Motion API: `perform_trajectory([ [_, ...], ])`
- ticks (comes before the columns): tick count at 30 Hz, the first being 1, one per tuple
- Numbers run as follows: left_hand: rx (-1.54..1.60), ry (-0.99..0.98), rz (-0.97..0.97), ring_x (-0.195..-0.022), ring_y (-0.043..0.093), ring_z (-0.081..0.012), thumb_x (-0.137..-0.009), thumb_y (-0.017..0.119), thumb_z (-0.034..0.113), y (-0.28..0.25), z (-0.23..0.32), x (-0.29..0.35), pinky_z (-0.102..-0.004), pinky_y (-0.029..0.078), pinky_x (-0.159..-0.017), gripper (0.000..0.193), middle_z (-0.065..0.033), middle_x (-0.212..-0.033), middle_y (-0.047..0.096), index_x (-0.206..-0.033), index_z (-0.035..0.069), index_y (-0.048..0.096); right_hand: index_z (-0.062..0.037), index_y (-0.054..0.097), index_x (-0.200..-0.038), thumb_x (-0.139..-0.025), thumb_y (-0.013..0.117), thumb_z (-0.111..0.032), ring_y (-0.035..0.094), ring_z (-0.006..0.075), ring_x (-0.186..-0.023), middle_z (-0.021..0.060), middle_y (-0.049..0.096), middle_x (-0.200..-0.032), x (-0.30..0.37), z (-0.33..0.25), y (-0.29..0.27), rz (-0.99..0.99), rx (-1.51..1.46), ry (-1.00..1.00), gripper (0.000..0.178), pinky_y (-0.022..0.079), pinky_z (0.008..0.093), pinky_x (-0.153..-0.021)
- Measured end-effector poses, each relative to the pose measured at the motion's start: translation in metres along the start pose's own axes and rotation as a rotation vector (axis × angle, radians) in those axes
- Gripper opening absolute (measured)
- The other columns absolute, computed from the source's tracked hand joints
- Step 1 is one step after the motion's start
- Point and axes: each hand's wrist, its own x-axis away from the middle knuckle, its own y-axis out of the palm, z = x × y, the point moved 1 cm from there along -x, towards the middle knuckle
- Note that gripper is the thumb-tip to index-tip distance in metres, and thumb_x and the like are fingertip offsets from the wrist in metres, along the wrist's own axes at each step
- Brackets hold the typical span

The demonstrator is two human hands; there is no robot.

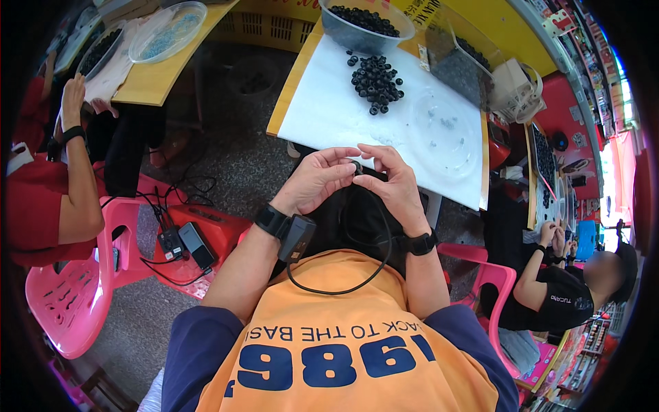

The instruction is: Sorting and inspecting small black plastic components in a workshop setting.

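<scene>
Just in front of the near table edge, my left hand (317, 180) and my right hand (394, 184) meet with fingertips pinched together. Between them is a small dark round part (357, 167), mostly covered by the fingers; it resembles the pieces on the table. Beyond my hands, a loose pile of small black ring-like parts (376, 81) lies on the white table sheet (322, 103). A clear plastic bowl (336, 34) of similar black parts stands behind the pile. To its right is a clear round lid or tray (449, 130) with a few tiny pieces in it.
A clear bin (456, 69) stands at the table's back right. A pink chair (75, 302) and a red stool (206, 230) with cables and a power bank (197, 246) are left. Co-workers sit at side tables; a black cable (343, 292) loops from my left wrist device.
</scene>
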Motion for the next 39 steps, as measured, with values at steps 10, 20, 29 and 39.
perform_trajectory([
  [10,0.064,-0.246,-0.106,-0.086,0.066,-0.01,-0.099,0.064,0.019,-0.014,-0.013,0.0,-0.0251,0.055,-0.082,0.021,-0.0018,-0.094,0.069,-0.112,0.003,0.066,-0.0094,0.075,-0.113,-0.079,0.08,-0.011,0.059,0.0196,-0.114,0.0033,0.071,-0.115,0.001,0.014,-0.004,-0.166,-0.07,-0.101,0.034,0.046,0.0327,-0.101],
  [20,0.083,-0.19,-0.214,-0.081,0.062,-0.007,-0.099,0.064,0.019,0.0,-0.014,0.007,-0.0222,0.053,-0.078,0.02,-0.002,-0.095,0.07,-0.104,0.001,0.071,-0.0053,0.076,-0.107,-0.075,0.083,-0.006,0.063,0.0156,-0.102,0.005,0.069,-0.105,0.008,0.021,-0.004,-0.147,-0.259,-0.141,0.033,0.05,0.0296,-0.092],
  [29,-0.045,-0.011,-0.016,-0.083,0.065,-0.0085,-0.102,0.06,0.019,0.007,-0.014,0.006,-0.0223,0.055,-0.08,0.022,-0.0026,-0.095,0.069,-0.106,0.0,0.07,-0.0047,0.075,-0.107,-0.08,0.078,-0.005,0.061,0.0166,-0.102,0.0056,0.069,-0.103,0.004,0.018,0.008,-0.019,-0.257,-0.105,0.027,0.05,0.0294,-0.09],
  [39,0.318,-0.09,0.024,-0.084,0.059,-0.0116,-0.107,0.047,0.039,-0.008,-0.015,0.0,-0.0269,0.05,-0.083,0.04,-0.0024,-0.098,0.067,-0.118,0.003,0.063,-0.0036,0.073,-0.107,-0.083,0.077,-0.009,0.064,0.0153,-0.094,0.0061,0.071,-0.102,-0.024,-0.002,-0.016,-0.017,-0.185,-0.171,0.025,0.05,0.0296,-0.09],
])
